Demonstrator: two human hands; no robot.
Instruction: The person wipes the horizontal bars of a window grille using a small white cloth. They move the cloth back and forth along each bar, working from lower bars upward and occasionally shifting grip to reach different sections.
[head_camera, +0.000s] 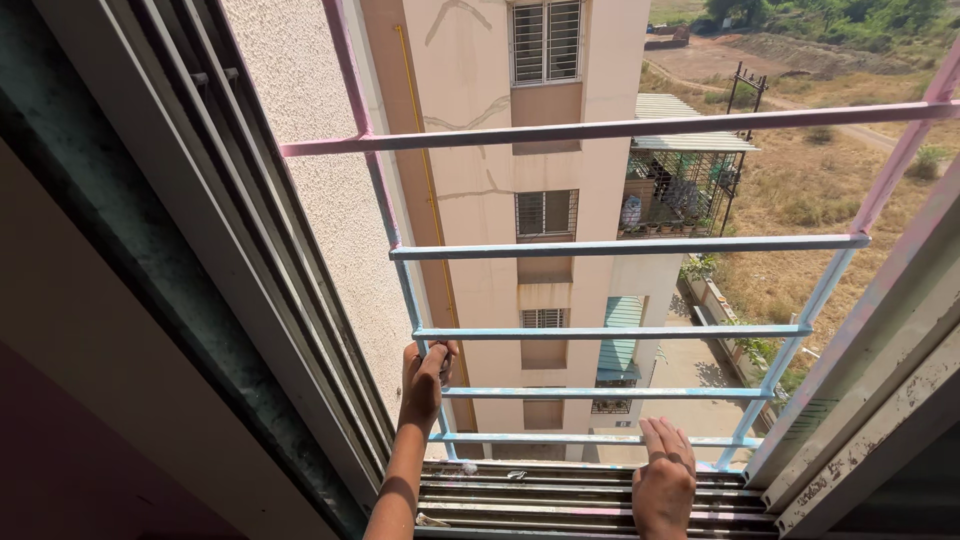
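The left hand (425, 375) reaches out at 11 o'clock, grip curled shut around the pale blue and pink metal window grille (610, 332) where a horizontal bar meets the upright. The right hand (663, 482) lies flat, fingers extended, holding nothing, on the grey ribbed window track (540, 495) at 5 o'clock. Judged risk: leaning weight onto the bars above a tall drop; gaps between bars leave narrow room.
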